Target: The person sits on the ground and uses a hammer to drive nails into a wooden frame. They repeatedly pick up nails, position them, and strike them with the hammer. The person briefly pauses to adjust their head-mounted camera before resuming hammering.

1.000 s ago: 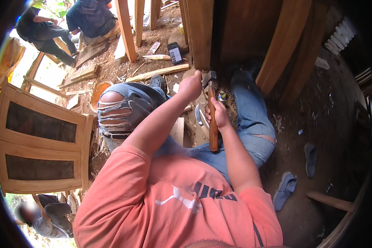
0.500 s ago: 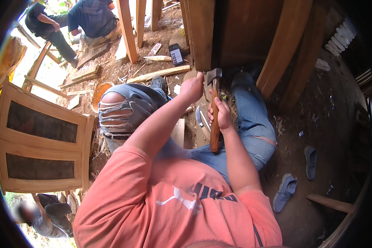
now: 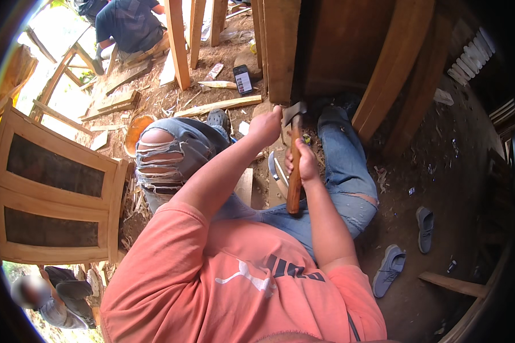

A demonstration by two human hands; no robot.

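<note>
My right hand is wrapped round the wooden handle of a hammer, which points away from me with its dark metal head at the far end. The head lies right beside the closed fingers of my left hand. That hand is at the foot of an upright wooden post; whatever it pinches, if anything, is too small to make out. A knife with a curved blade rests on a board between my legs, left of the hammer.
A phone and wood strips lie on the littered ground ahead. At left stands a panelled wooden door, near an orange bucket. Grey shoes lie at right. One person sits far left, another lower left.
The hammer's head has dropped slightly toward me and to the left, with my right hand still on the handle. My left hand stays by the post. A person at the upper left has shifted.
</note>
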